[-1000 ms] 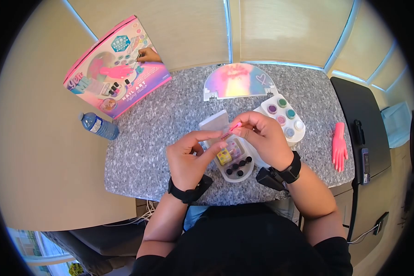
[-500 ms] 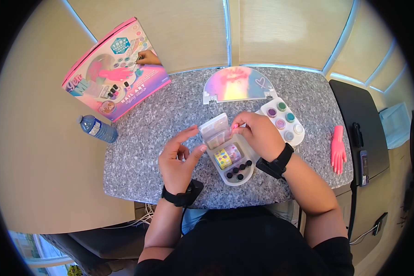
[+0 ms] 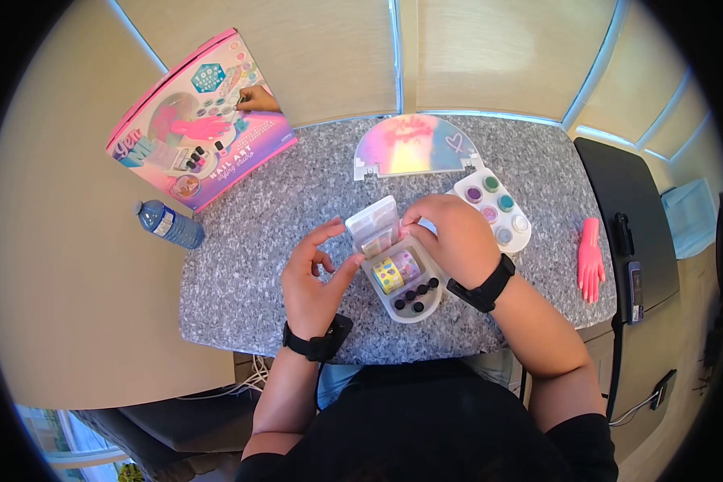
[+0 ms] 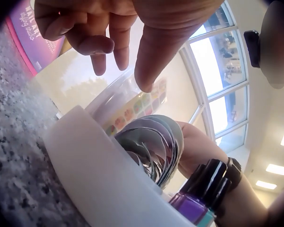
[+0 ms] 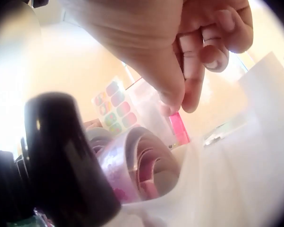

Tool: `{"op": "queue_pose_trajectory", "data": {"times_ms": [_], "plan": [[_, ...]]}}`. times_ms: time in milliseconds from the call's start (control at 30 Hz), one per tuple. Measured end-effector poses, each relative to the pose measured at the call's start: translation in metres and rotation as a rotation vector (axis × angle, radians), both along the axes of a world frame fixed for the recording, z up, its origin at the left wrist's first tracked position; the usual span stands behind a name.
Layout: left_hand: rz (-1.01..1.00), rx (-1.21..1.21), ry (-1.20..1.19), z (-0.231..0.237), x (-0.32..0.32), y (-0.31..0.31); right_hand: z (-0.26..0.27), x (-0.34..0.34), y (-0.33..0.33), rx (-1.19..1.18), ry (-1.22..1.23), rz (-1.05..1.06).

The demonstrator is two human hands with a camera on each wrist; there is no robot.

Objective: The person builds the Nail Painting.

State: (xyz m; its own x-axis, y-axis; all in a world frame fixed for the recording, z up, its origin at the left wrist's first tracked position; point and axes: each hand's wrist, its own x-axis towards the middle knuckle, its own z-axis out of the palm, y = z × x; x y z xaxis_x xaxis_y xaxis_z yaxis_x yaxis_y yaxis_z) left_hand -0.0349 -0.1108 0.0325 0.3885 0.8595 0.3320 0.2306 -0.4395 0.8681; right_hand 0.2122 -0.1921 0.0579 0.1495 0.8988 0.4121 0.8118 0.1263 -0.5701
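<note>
A white see-through case [image 3: 402, 314] stands open on the speckled counter, its back part upright with sticker sheets [image 4: 135, 111] in it. Inside lie a yellow sticker roll [image 3: 388, 275], a lilac sticker roll [image 5: 118, 163] and several black-capped nail polish bottles [image 3: 410, 296]. My right hand [image 3: 455, 237] is at the case's back right corner; its thumb and forefinger pinch a slim pink piece [image 5: 179, 128], mostly hidden in the head view. On the other side, my left hand [image 3: 315, 277] has its fingers loosely bent and holds nothing, thumb tip close to the upright part.
A white tray of glitter pots [image 3: 498, 210] sits behind my right hand. Further back is a shiny half-round panel [image 3: 414, 146]. A nail art box [image 3: 205, 120] and a water bottle [image 3: 169, 225] stand left; a pink model hand [image 3: 590, 261] lies right.
My hands have parted: the left moved back to the left and let go of the pink piece. The right lowered it to the case's back right corner.
</note>
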Motion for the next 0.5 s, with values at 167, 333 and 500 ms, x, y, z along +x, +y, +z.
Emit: {"op": "queue_pose_trajectory", "data": {"times_ms": [167, 333, 500], "plan": [[0.008, -0.039, 0.07, 0.001, 0.002, 0.001, 0.0, 0.005, -0.001, -0.058, 0.009, -0.005], [-0.012, -0.121, 0.016, 0.001, 0.005, 0.003, 0.013, 0.027, -0.025, 0.058, 0.019, -0.074], [-0.043, -0.247, 0.033, -0.003, -0.007, 0.012, 0.007, 0.121, -0.093, 0.03, -0.153, -0.666]]}}
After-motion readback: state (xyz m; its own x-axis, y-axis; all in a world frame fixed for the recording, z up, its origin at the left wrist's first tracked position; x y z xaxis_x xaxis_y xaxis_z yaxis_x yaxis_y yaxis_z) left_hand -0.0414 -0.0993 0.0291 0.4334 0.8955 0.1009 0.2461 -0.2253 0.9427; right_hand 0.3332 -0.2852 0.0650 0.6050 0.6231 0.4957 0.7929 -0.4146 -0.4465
